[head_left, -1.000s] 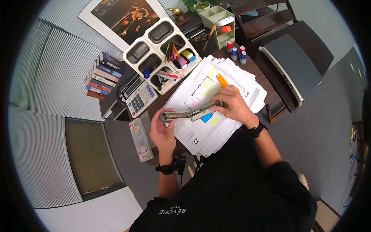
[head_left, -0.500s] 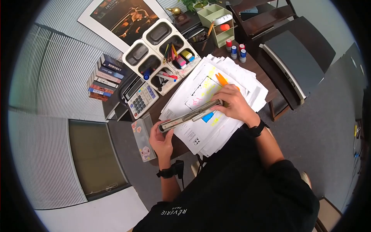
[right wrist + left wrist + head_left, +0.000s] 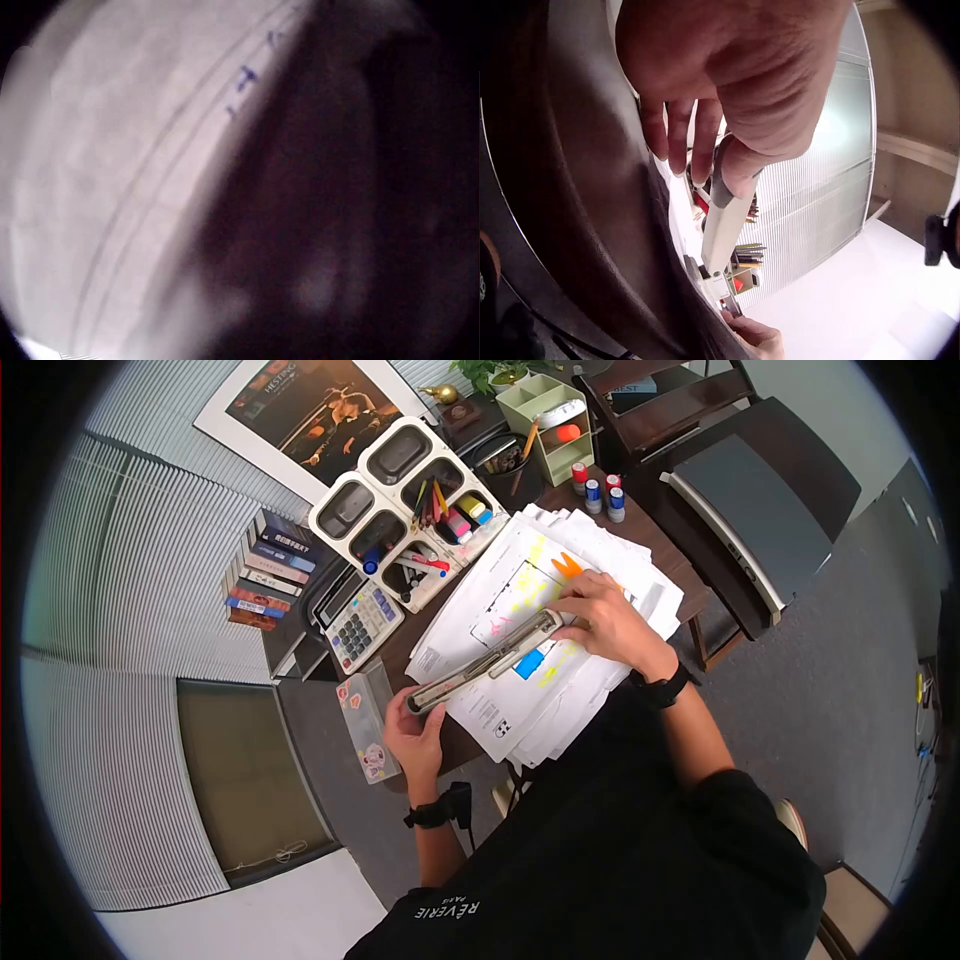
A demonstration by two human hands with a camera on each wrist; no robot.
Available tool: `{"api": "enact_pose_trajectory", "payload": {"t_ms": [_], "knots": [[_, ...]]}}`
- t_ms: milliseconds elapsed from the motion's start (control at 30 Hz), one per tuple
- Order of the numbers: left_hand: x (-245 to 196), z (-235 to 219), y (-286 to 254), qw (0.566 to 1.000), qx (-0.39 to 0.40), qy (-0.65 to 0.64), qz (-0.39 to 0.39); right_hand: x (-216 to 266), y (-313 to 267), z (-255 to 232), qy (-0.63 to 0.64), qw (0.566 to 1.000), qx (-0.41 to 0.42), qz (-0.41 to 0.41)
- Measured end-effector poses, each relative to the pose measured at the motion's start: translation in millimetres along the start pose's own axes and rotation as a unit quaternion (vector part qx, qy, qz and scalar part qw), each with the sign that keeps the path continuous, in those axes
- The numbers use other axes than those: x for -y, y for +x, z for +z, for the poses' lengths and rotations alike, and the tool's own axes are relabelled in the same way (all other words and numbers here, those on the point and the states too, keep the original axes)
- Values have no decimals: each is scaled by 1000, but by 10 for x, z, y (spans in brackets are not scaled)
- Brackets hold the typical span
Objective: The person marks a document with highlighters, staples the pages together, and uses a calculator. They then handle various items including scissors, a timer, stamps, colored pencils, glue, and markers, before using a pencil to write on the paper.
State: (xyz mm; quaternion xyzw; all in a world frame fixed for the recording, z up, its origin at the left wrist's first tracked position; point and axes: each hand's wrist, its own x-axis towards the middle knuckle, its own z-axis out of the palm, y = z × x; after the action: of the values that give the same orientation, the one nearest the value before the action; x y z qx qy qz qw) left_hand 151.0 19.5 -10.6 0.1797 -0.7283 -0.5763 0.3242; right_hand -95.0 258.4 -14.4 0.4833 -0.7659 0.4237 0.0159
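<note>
Stapler spans the gap between both hands: left hand has fingers clamped on one end, right hand has fingers pinching the other; papers below right fingers.

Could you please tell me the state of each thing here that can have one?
Stapler: held at both ends
Left hand: gripping stapler
Right hand: gripping stapler
Papers: unevenly stacked, top sheet marked
Organizer: partly filled
Cylinders: upright
Books: closed
Box: lid unclear
Calculator: power unclear
</note>
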Motion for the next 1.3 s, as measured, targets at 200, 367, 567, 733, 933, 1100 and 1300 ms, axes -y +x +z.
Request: {"api": "enact_pose_trajectory", "payload": {"t_ms": [200,367,567,733,933,1100,1300], "knots": [[103,-55,-5,1000,8,11,10,3,-13,14,6,1000,-9,4],[207,-82,-27,999,17,35,-10,-28,-19,36,-2,1000,-19,-7],[212,-46,-30,999,15,50,-7,-2,-15,28,-7,1000,-3,2],[-300,252,101,957,35,274,92,15,-14,13,-12,1000,-3,0],[-627,1000,441,912,159,294,237,48,-29,8,-36,999,-10,-11],[-612,1445,656,867,251,322,287,-19,-39,70,-54,998,-22,-35],[-828,946,773,909,179,292,236,-8,-65,58,-34,999,-25,-25]]}}
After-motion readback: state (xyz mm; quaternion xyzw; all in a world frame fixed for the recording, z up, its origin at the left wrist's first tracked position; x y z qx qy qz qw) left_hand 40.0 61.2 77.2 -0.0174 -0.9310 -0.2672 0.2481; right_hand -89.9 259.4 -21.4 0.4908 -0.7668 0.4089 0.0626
